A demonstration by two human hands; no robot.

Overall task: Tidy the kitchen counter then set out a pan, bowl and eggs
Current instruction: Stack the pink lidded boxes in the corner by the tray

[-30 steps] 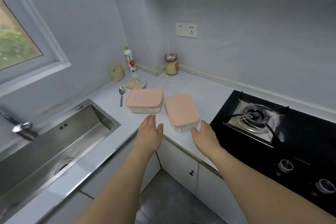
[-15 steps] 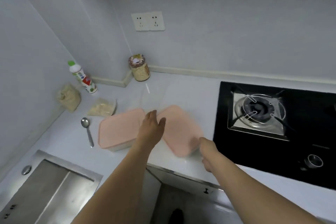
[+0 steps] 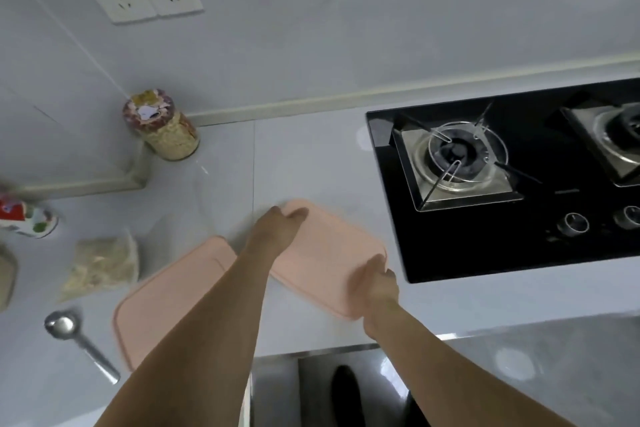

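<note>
Nearest to me, my right hand (image 3: 377, 282) sits at the near right edge of the pink-lidded container (image 3: 329, 253), fingers curled over the rim so that it grips that side. A little farther out, my left hand (image 3: 277, 227) is at the far left corner of the same container, fingers bent down over the lid's edge; blur softens it, but I read it as holding rather than resting flat. So the container lies directly between my hands, its long axis running diagonally from the far left down to the near right, and I hold it at opposite ends of that line. I judge the coming lift turns on this: both hands are already on it, the right one nearer to me, so it should come up level if they rise together. A second pink-lidded container (image 3: 173, 298) lies just to the left, partly under my left forearm, close to the first; I cannot tell whether they touch. Beyond it are a spoon (image 3: 74, 340) and a clear bag of grain (image 3: 100, 265). Farther back a jar (image 3: 162, 126) stands in the counter (image 3: 304, 156) corner, and the black hob (image 3: 502, 177) lies to the right. No pan, bowl or eggs are in view yet.
</note>
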